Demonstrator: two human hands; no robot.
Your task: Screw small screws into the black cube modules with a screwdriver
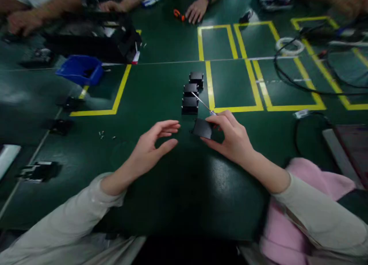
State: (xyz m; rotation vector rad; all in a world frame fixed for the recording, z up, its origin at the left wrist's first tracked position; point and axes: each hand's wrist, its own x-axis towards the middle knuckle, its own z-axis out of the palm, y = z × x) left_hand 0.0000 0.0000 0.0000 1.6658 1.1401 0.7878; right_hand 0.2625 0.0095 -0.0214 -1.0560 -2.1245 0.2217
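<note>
My right hand (234, 136) pinches a small black box-shaped part (202, 128) between thumb and fingers, just above the green table. A thin metal shaft, looking like a screwdriver (202, 101), points up and left from behind the fingers of that hand; its handle is mostly hidden, and I cannot tell how firmly it is gripped. To the left of the part, my left hand (149, 146) is open with fingers stretched toward it, touching nothing. Beyond both hands, several similar black parts (190, 103) stand in a short column, and the shaft's tip overlaps them in view.
Small screws (101, 134) lie left of my left hand. Farther left are a blue bin (81, 69) and black parts (40, 171). Yellow tape (238, 109) marks the table. A black cable (299, 83) and white ring (289, 46) are right. Co-workers' hands (197, 10) rest opposite.
</note>
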